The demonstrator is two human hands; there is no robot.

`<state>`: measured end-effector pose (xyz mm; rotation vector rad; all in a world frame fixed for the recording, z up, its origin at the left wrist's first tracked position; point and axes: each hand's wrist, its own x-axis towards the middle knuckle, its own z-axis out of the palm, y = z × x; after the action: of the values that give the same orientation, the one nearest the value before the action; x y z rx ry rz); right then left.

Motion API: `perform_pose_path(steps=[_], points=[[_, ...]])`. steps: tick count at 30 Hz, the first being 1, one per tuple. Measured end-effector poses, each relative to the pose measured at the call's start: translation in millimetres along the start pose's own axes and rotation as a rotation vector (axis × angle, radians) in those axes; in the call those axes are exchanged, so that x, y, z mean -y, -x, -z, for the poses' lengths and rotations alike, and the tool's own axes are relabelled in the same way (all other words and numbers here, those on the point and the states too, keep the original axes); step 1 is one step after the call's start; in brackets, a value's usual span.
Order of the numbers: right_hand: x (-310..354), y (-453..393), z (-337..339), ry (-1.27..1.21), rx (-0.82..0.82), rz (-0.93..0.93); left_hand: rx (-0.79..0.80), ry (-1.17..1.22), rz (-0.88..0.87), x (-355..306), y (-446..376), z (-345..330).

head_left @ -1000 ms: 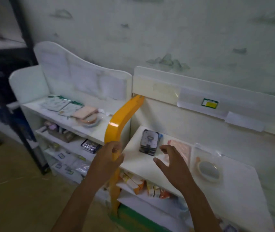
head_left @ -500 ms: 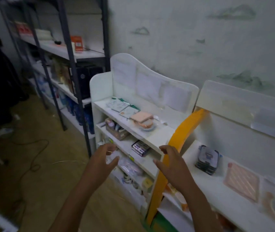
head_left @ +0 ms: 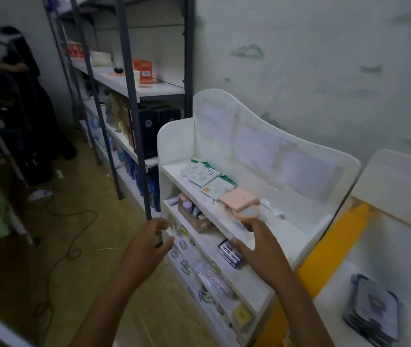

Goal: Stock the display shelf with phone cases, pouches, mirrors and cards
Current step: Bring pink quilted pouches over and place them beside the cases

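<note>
A white display shelf (head_left: 307,236) stands against the wall. Its top board carries flat cards (head_left: 200,174), a peach pouch (head_left: 239,197) and a round mirror (head_left: 245,213) in clear wrap. Both my hands hover in front of that shelf and hold nothing. My left hand (head_left: 146,244) hangs to the left of the shelf's front corner, fingers loosely curled. My right hand (head_left: 258,242) is spread just before the top board's front edge, near the mirror. A stack of dark phone cases (head_left: 372,311) lies on the neighbouring shelf at lower right.
A small basket (head_left: 193,216) and a purple box (head_left: 229,252) sit on lower boards. An orange side panel (head_left: 334,244) divides the two shelves. A tall dark metal rack (head_left: 126,96) with boxes stands to the left. Cables (head_left: 69,236) trail across the wooden floor.
The view has swung left, from the right-hand shelf to the white shelf. Both hands moved with it, away from the orange panel, and now hover before the white shelf.
</note>
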<state>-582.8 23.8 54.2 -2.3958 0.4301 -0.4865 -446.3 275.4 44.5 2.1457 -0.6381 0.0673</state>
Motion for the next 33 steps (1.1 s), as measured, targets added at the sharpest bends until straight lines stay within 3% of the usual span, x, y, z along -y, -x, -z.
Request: perform_pose_path(steps=[6, 16, 26, 33], points=[[-18, -78, -14, -0.018, 0.026, 0.035, -0.017, -0.027, 0.025, 2, -62, -22], [-55, -150, -48, -0.048, 0.029, -0.096, 0.102, -0.045, -0.024, 37, -157, -59], [-101, -209, -53, 0.017, -0.089, -0.336, 0.367, 0.11, -0.081, 66, -293, -129], [-114, -214, -56, 0.096, -0.174, -0.512, 0.584, 0.123, -0.169, 70, -339, -192]])
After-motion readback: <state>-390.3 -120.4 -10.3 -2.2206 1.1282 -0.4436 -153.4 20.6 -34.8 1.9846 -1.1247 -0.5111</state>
